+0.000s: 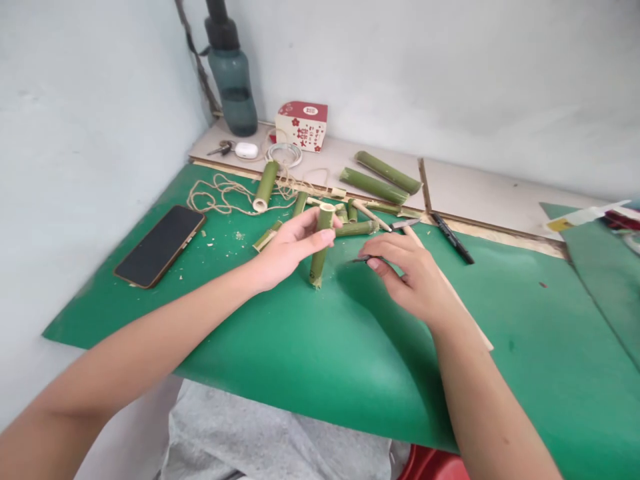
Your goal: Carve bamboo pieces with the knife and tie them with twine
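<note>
My left hand (295, 248) is wrapped round a short green bamboo tube (319, 261) and keeps it nearly upright. Its hollow pale end faces up, and the lower end looks frayed. To the right, my right hand (405, 277) pinches a small, thin, dark tool (364, 259) between thumb and fingers. That tool points toward the tube without touching it; its exact kind is too small to tell. Behind my hands lie more cut bamboo pieces (357, 229) and a knife-like blade (404, 225). A long pale wooden stick (465, 303) runs partly under my right hand.
A phone (160, 247) lies left on the green mat (250, 353), near loose twine (220, 193) and a bamboo tube (267, 187). Along the wall stand a bottle (233, 87) and a red-and-white box (303, 127). Two bamboo lengths (375, 185) and a black pen (453, 238) lie farther right.
</note>
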`<state>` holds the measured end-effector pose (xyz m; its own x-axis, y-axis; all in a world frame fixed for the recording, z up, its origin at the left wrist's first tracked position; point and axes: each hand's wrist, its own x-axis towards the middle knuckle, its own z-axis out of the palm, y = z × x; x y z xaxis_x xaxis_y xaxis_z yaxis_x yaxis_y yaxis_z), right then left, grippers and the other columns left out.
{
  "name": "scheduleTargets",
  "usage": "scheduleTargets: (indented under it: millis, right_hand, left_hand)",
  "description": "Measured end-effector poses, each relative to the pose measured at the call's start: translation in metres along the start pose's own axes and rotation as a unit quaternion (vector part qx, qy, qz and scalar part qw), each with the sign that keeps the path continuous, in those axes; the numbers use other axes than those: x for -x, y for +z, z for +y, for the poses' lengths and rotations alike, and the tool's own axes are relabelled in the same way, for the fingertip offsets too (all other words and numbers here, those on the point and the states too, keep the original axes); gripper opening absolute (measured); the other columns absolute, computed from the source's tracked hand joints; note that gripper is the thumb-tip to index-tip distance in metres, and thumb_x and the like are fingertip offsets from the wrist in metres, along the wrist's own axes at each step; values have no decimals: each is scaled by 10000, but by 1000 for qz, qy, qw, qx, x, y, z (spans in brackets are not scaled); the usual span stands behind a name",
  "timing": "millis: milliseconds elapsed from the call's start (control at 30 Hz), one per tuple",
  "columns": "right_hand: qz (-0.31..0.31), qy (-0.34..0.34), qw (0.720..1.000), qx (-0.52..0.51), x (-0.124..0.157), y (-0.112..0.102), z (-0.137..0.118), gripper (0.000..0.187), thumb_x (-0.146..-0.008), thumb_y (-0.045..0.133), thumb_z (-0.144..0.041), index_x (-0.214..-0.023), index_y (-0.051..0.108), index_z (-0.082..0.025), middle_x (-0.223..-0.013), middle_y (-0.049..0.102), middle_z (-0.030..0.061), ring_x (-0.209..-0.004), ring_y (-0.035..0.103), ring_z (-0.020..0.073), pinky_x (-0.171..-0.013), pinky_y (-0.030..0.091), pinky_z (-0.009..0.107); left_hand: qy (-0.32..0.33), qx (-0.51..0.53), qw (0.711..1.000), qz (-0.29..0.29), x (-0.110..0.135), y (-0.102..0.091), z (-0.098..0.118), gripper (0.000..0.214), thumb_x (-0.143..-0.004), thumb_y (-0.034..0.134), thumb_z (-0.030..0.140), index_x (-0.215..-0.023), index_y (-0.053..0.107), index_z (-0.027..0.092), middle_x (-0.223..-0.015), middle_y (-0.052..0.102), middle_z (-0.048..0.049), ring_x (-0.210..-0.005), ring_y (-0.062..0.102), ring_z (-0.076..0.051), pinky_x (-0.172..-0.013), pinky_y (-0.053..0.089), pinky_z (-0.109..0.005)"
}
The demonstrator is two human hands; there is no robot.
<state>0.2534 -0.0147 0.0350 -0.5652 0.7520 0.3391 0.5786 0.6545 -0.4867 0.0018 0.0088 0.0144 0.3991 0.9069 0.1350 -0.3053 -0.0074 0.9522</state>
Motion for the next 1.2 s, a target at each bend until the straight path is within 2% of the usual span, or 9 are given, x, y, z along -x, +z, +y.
scheduleTargets:
  millis: [167,233,367,533,667,833,1000,1100,1200]
  right_hand:
    - [4,-18,1000,-2,1,-2,-1,166,-1010,589,-170,-1051,739,-229,-1104,751,66,-1017,700,218,-945,519,379]
    - [-1,-23,1000,-2,1,1,-2,164,-1007,600,-168,-1051,747,-224,-1089,757,69,-1007,703,224,-931,531,390]
    - [6,-37,999,10,1,12,-3,166,-1008,602,-163,-1080,742,-215,-1088,756,78,-1004,698,237,-913,538,422]
    - [33,-40,998,28,2,26,-2,131,-1011,614,-192,-1079,723,-216,-1051,747,82,-978,687,241,-881,535,426]
    - [33,-38,998,41,1,36,1,105,-1002,636,-205,-1071,715,-208,-1041,744,91,-952,676,241,-845,537,420]
    - [64,-36,997,34,-2,46,5,117,-993,643,-187,-1085,709,-218,-1040,736,98,-931,663,234,-819,550,405]
    - [74,-19,996,34,-5,52,2,134,-981,654,-192,-1081,723,-250,-1013,738,79,-927,673,232,-813,561,403]
    - [69,-10,996,58,-6,54,-2,126,-969,671,-196,-1059,735,-257,-982,747,71,-914,680,235,-789,557,398]
    - [68,-10,995,76,-6,55,-6,128,-965,671,-197,-1050,736,-268,-952,749,62,-880,674,230,-768,552,392]
  left_hand:
    - [-36,50,996,-72,-18,10,14,249,-827,785,300,-1033,703,186,-942,662,-25,-855,631,-155,-875,491,-308]
    - [-37,68,995,-67,-25,15,21,239,-880,731,392,-964,688,173,-845,628,-16,-759,586,-137,-791,481,-288]
    - [-56,71,995,-37,-35,28,31,429,-977,573,540,-734,558,187,-674,528,6,-612,481,-120,-665,443,-266]
    - [-46,12,999,-4,-41,40,31,346,-989,517,276,-657,504,179,-647,508,1,-629,463,-113,-657,414,-238]
    - [-50,-19,999,12,-43,44,29,368,-996,480,216,-631,505,172,-650,499,-4,-641,460,-112,-656,405,-240]
    - [-65,3,998,22,-45,44,34,414,-1002,491,178,-589,503,171,-640,485,-20,-641,448,-126,-635,411,-269]
    - [-93,41,995,20,-45,38,37,293,-975,531,165,-712,660,154,-634,482,-6,-624,446,-114,-612,414,-259]
    - [-104,43,994,-2,-47,34,33,273,-968,534,185,-770,718,147,-612,460,1,-601,437,-115,-621,433,-280]
    - [-94,42,993,-63,-52,27,27,284,-942,572,207,-728,748,147,-586,463,-15,-590,451,-131,-623,450,-315]
